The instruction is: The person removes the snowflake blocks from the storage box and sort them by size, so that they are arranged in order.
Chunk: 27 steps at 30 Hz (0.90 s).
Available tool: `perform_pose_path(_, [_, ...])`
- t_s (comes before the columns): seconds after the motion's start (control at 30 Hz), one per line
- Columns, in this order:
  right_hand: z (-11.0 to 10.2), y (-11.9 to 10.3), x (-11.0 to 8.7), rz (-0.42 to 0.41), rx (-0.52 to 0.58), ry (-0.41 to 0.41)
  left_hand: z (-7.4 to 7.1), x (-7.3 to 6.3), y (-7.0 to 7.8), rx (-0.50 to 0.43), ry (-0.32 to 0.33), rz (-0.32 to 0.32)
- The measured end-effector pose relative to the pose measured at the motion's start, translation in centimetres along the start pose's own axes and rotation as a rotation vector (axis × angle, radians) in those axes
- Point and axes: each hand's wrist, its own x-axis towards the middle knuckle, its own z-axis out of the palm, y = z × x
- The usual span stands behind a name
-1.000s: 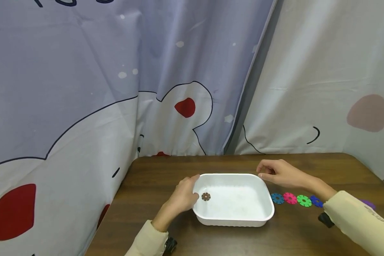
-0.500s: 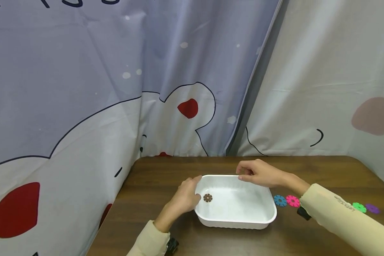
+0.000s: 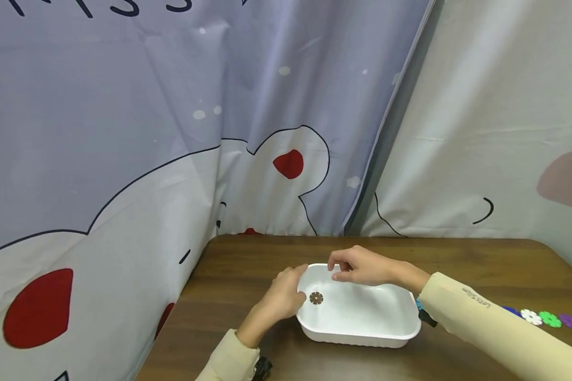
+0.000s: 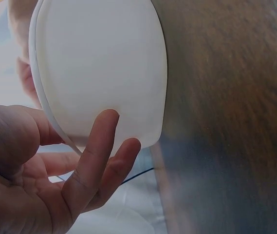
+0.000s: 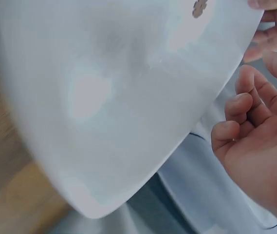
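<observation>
A white rectangular plastic basin stands on the table. My left hand grips its left end; in the left wrist view, the thumb side is at the rim and fingers lie against the outer wall. Inside the basin, near that hand, lies a small brown notched disc, also at the top of the right wrist view. Over the basin's far rim hovers my right hand, its fingers loosely bent. Nothing shows between its thumb and fingertips.
Right of the basin, notched discs lie in a row, partly hidden by the right sleeve: a white one, a green one and a purple one, with blue ones peeking out. A printed curtain hangs behind the table.
My right hand has moved left, from beyond the basin's right corner to over its far rim. The left hand keeps its hold. The whole view has shifted slightly.
</observation>
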Motion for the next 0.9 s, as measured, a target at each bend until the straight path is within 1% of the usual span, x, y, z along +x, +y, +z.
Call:
perform_pose_path(0.2, [1.0, -1.0, 2.0, -0.033, -0.029, -0.036, -0.2, -0.1, -0.1, 0.003, -0.014, 0.001])
perform_pose_path(0.3, [1.6, -1.2, 2.7, -0.033, -0.048, -0.063, -0.2, 0.0, -0.1, 0.005, -0.022, -0.006])
perform_pose_path(0.4, [2.3, -1.2, 3.2, -0.023, -0.112, -0.090, -0.2, -0.1, 0.0, 0.013, -0.029, -0.004])
perform_pose_path(0.6, [3.5, -1.5, 4.1, -0.010, -0.269, -0.116, -0.2, -0.1, 0.0, 0.028, -0.026, 0.000])
perform_pose_path(0.77, [4.7, -1.8, 4.3, -0.006, -0.342, -0.179, -0.1, -0.1, 0.0, 0.011, -0.018, 0.000])
perform_pose_path(0.9, [5.4, -1.7, 4.4, -0.022, -0.385, -0.176, -0.1, -0.1, 0.0, 0.000, -0.016, -0.007])
